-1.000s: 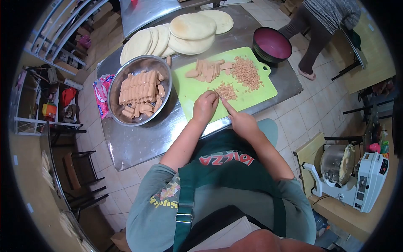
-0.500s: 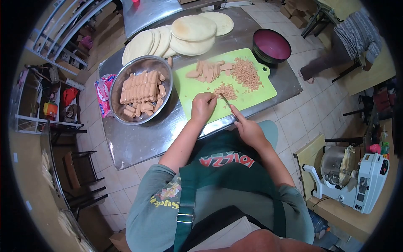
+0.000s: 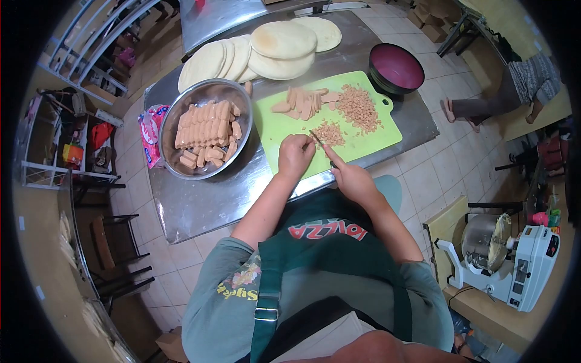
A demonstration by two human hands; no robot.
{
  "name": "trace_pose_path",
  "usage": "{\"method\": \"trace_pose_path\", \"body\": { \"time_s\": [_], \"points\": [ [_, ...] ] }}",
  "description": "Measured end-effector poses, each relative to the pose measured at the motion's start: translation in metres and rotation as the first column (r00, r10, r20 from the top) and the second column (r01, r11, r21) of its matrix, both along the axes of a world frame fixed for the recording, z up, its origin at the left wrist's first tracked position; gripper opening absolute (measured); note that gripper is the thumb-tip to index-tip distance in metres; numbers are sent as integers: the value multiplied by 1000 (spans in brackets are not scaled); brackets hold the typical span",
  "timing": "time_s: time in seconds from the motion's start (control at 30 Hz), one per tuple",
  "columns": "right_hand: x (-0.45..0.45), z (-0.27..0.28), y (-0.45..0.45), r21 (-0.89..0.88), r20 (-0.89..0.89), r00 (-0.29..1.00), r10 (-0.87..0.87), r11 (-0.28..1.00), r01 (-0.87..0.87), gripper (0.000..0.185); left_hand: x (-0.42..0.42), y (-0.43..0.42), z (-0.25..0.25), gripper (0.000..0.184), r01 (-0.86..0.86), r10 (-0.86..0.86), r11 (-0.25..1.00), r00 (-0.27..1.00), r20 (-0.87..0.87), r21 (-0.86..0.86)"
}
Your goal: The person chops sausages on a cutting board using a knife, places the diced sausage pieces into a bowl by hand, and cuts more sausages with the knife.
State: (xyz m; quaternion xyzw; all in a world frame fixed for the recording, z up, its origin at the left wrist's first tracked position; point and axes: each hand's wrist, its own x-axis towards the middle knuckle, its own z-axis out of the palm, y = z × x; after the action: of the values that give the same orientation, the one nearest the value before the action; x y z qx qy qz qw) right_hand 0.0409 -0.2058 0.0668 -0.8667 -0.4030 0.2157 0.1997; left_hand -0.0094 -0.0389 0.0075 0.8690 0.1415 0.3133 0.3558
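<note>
Right hand (image 3: pixel 356 181): gripping knife (image 3: pixel 316 139) by handle
Left hand (image 3: pixel 295 156): curling, any pinch hidden
Sausage bits (image 3: pixel 359 111): likely handling soft; scooping underneath suits

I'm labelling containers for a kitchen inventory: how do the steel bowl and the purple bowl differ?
The steel bowl is wider; the purple bowl is smaller. The steel bowl is silvery, the purple bowl purple inside and dark outside. The steel bowl holds sausages; the purple bowl looks empty. Both are round.
</note>
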Motion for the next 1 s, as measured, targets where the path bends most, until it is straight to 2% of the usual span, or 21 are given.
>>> {"method": "trace_pose_path", "body": {
  "time_s": [0.07, 0.13, 0.27, 0.5, 0.7, 0.77, 1.0],
  "points": [
    [1, 3, 4, -60, 45, 999, 20, 998, -18, 60, 0, 1, -1, 6, 4, -4, 1000, 1000, 21, 14],
    [1, -4, 8, -50, 27, 1000, 11, 999, -9, 60, 0, 0, -1, 6, 11, -12, 1000, 999, 43, 27],
    [-7, -7, -2, -9, -2, 1000, -10, 1000, 10, 58, 0, 1, 2, 6, -6, 6, 1000, 1000, 11, 26],
    [-20, -2, -36, -36, -17, 998, -53, 998, 52, 57, -2, 3, -1, 11, -47, 47, 999, 998, -50, 2],
    [-11, 4, -26, 119, 65, 997, -50, 992, 42, 58, -3, 4, 1, 11, -48, 48, 999, 998, -49, -12],
    [-12, 10, -16, 4, 72, 997, -27, 1000, 26, 59, -2, 4, 0, 11, -36, 36, 999, 998, -42, -10],
    [-9, 2, -4, -48, 97, 995, 10, 999, -5, 60, -2, 5, -1, 10, -17, 17, 1000, 1000, 3, -26]
  ]
}}
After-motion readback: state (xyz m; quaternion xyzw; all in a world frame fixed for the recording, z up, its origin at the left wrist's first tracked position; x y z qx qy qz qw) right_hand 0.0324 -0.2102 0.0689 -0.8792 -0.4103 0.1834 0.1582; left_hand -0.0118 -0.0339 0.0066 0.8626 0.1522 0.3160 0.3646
